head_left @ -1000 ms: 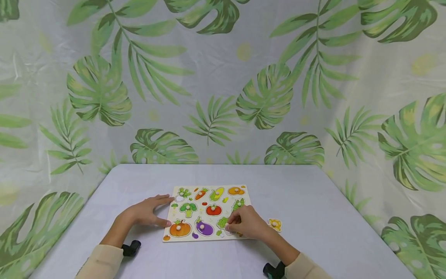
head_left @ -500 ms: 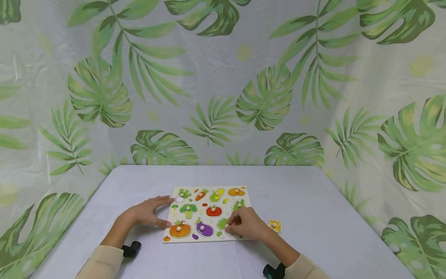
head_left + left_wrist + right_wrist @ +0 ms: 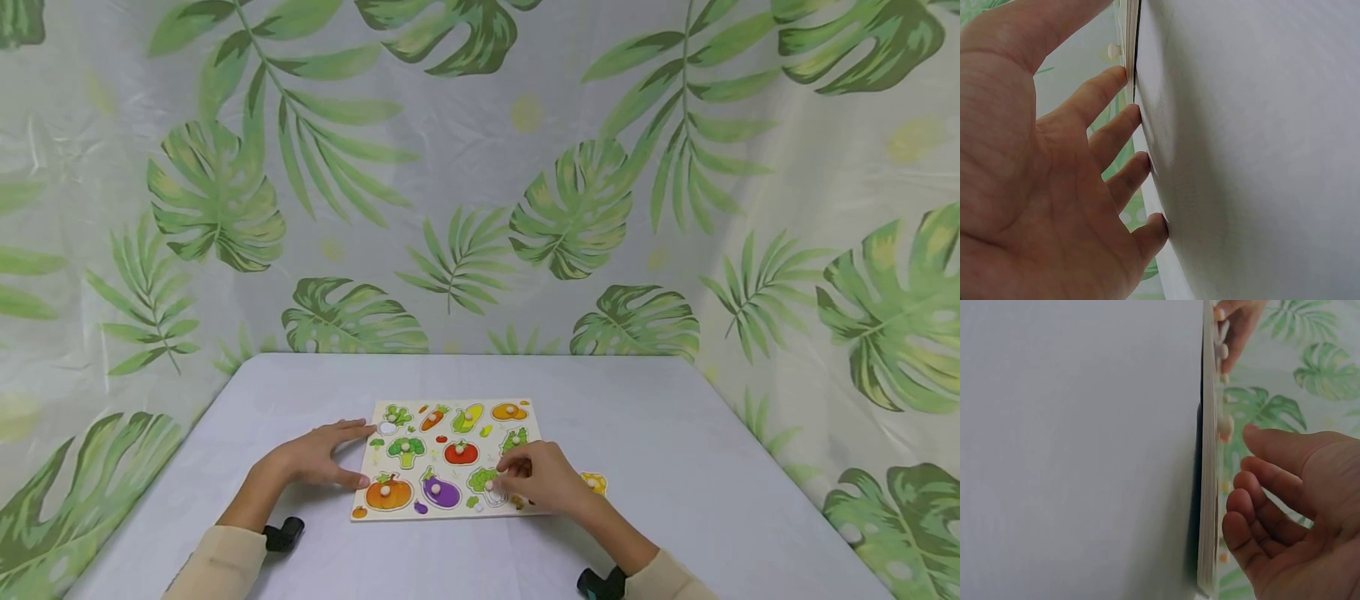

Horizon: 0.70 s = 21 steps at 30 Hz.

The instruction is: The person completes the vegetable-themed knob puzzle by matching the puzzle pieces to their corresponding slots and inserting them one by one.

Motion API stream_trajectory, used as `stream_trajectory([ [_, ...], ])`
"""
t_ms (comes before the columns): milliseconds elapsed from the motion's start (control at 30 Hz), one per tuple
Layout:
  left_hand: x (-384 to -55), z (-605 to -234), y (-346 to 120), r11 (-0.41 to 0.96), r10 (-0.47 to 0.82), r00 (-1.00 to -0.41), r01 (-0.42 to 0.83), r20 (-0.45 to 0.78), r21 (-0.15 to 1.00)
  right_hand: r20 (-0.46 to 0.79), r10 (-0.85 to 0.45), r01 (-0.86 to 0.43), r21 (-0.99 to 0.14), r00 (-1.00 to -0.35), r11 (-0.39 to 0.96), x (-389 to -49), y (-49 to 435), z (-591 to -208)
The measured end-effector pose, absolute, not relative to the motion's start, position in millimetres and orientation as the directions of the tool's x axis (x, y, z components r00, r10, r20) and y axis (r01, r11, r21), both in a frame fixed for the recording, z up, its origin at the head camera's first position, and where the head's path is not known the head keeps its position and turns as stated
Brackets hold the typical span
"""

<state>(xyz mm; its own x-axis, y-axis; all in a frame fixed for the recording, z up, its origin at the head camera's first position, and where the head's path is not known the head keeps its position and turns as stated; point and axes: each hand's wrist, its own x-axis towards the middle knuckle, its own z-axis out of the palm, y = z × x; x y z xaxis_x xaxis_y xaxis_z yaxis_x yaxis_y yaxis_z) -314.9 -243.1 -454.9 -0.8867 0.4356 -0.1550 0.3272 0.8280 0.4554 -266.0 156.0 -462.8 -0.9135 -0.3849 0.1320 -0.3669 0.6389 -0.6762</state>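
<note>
A wooden knob puzzle board (image 3: pixel 457 511) with vegetable pieces lies on the table. My left hand (image 3: pixel 318 457) spreads along its left side, thumb and forefinger touching the edge. In the left wrist view, the other fingertips rest along the tabletop. My right hand (image 3: pixel 546 477) hovers over the board's lower right, just beside the knobbed leafy green-and-white piece (image 3: pixel 480 477). The right wrist view shows a gap between its fingertips and the nearest knob (image 3: pixel 1225 427); the fingers curl loosely and hold nothing. A loose yellow piece (image 3: pixel 597 482) lies right of the board, partly hidden by the right hand.
Other pieces in the board include a pumpkin (image 3: pixel 397 498), an eggplant (image 3: pixel 446 496), a tomato (image 3: pixel 471 455) and a broccoli (image 3: pixel 400 454). The white-covered table (image 3: pixel 645 400) extends around the board. A leaf-patterned curtain (image 3: pixel 480 183) stands behind it.
The right hand has let go of the leafy piece's knob and shifted slightly right, now covering part of the loose yellow piece. The left hand has stayed put.
</note>
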Motion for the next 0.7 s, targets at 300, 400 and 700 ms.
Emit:
stream_trajectory([
  [300,-315,-453,-244,0.822,0.443,-0.884,0.332,-0.151,0.463,0.16,-0.308,-0.334,-0.656,-0.938,0.677,-265,177,-460],
  [400,-315,-455,-244,0.82,0.444,-0.883,0.332,-0.151,0.466,0.164,-0.296,-0.329,-0.651,-0.941,0.684,-265,184,-460],
  [700,-315,-456,-243,0.82,0.445,-0.883,0.335,-0.148,0.465,0.163,-0.239,-0.286,-0.664,-0.957,0.691,-263,204,-458],
])
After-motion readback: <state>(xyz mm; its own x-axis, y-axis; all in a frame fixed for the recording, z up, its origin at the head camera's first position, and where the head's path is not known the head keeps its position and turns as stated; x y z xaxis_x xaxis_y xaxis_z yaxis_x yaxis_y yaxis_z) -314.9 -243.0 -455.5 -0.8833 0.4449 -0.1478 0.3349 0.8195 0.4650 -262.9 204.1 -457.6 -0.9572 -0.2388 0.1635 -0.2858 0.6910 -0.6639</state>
